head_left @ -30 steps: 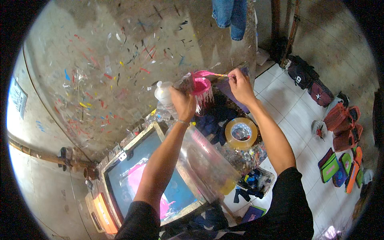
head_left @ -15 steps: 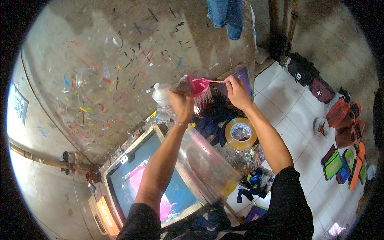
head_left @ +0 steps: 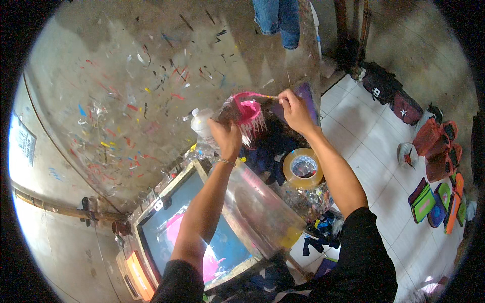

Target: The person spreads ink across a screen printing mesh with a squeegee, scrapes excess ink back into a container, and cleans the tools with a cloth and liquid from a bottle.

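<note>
In my left hand [head_left: 228,139] is a flat, dark-brown squeegee [head_left: 230,111], tilted up, with pink ink along its upper edge. My right hand [head_left: 297,113] pinches the end of a thin paint-smeared stick [head_left: 265,95], whose pink-coated tip lies at the squeegee's inked edge. Just behind and below them stands a pink ink tub [head_left: 252,114], with pale drips down its side. A whitish plastic bottle [head_left: 201,120] rises left of my left hand. Under my left forearm lies a framed printing screen [head_left: 230,246] with blue mesh and pink ink on it.
A roll of clear-brown tape [head_left: 289,170] sits right of the dark cloths. Paint smears cover the wall [head_left: 151,65]. On the white-tiled floor [head_left: 371,159] at right lie dark bags [head_left: 405,107], red mesh bags [head_left: 429,139] and colourful pouches [head_left: 423,203]. Jeans [head_left: 278,22] hang at the top.
The stick's pink end has moved up and left out of the tub's mouth to the squeegee's edge. My right hand has shifted slightly left and up; the squeegee stays in my left hand.
</note>
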Available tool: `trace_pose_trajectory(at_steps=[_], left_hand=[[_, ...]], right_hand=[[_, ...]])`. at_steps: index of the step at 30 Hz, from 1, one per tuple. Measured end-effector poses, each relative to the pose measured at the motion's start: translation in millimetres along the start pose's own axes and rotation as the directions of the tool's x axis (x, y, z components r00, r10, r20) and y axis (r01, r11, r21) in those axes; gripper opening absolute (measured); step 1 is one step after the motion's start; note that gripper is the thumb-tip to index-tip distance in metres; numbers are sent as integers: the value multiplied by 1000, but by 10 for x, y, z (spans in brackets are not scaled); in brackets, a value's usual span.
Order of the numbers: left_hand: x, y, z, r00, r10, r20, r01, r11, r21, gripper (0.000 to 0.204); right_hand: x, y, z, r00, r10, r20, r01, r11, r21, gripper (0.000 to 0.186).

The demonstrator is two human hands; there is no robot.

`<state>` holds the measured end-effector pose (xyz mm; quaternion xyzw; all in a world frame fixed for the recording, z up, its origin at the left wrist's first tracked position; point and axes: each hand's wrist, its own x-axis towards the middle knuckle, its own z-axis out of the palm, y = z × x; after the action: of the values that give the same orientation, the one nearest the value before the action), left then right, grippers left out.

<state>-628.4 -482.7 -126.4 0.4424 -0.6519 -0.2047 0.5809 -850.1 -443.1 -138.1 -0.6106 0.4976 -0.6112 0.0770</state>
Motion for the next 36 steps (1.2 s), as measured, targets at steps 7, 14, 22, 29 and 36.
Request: trace_pose_trajectory(at_steps=[7,14,22,29,36], left_hand=[[-18,-34,-49,997,20,-69,-18,999,31,44],[-26,-58,-118,999,-23,-41,17,989,-148,44],[-16,19,-149,998,-50,-34,47,996,-82,46],[-22,80,-132,997,-1,-75,-2,999,-47,41],[-45,215,-97,995,-89,-51,82,987,-137,33]], right_hand=[[-32,69,-78,986,-88,143,106,987,-120,7],[198,39,-135,994,-50,94,57,996,-67,4],[470,66,-163,993,-80,91,79,997,12,4],[444,38,-153,986,-50,159,34,994,103,5],[254,131,-118,980,37,193,-60,991,117,4]])
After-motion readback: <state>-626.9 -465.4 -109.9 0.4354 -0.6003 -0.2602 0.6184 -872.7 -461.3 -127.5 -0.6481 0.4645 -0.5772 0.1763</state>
